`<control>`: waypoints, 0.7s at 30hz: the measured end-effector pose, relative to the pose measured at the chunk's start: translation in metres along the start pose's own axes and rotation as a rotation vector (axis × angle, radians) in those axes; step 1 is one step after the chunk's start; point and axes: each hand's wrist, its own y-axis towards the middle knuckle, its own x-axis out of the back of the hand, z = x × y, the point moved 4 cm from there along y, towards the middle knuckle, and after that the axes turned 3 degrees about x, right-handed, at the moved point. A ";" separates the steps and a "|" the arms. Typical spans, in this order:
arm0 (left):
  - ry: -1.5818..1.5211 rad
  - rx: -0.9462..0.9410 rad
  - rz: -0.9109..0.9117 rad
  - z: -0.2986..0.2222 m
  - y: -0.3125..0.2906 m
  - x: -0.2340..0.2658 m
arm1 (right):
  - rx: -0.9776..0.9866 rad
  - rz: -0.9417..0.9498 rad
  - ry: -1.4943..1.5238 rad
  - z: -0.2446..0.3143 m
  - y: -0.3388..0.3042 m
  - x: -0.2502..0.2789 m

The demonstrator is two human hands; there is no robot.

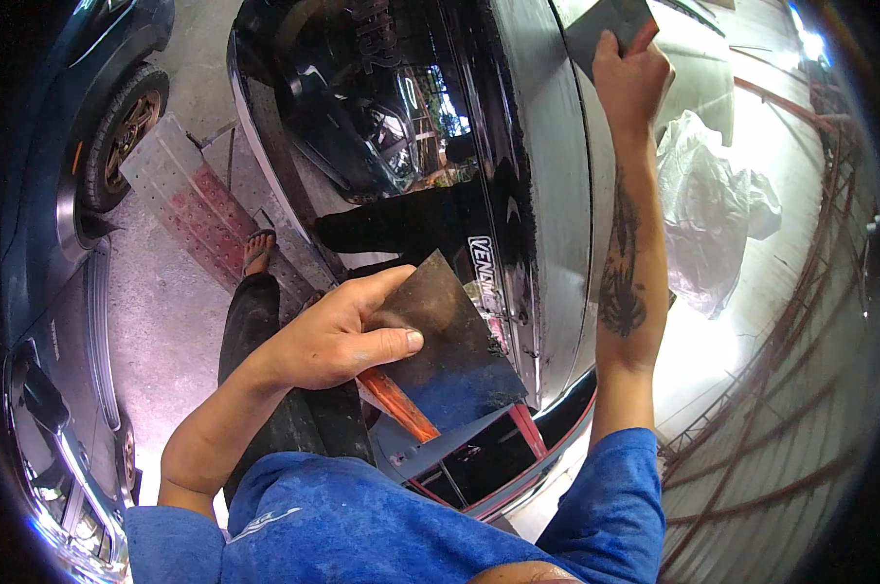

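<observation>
My left hand [347, 336] is wrapped round a wide putty knife, its thumb lying over the dark, square metal blade [451, 341]. An orange handle [401, 404] sticks out below the thumb. Small dark smears mark the blade's right edge. Further up on the right, my outstretched right hand [636, 83] grips a second wide putty knife with a dark blade [600, 34] and a red-orange grip. That blade is over the dull grey roof [547, 175] of a black car; whether it touches the roof I cannot tell. Beneath my left hand lies the car's glossy black side [411, 209].
On the left stands a dark vehicle with a bronze-spoked wheel [128, 136]. My sandalled foot [258, 251] rests by a perforated metal plank [182, 180]. White crumpled sheeting [702, 209] lies beyond the roof. A red-edged vehicle [527, 433] is near my body.
</observation>
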 end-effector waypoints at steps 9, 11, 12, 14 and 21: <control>-0.064 0.009 0.023 0.000 -0.003 0.002 | -0.035 0.060 -0.044 0.025 0.011 -0.002; -0.054 0.008 0.020 0.001 -0.002 0.002 | -0.011 0.100 -0.080 0.026 0.021 -0.017; -0.039 -0.005 0.012 0.001 -0.002 0.003 | -0.045 0.146 -0.063 0.026 0.025 -0.024; -0.027 -0.020 0.005 0.001 -0.005 0.006 | 0.091 0.114 -0.111 0.029 0.024 -0.020; -0.038 -0.016 -0.014 -0.004 -0.008 0.013 | -0.040 0.104 -0.110 0.031 0.036 -0.020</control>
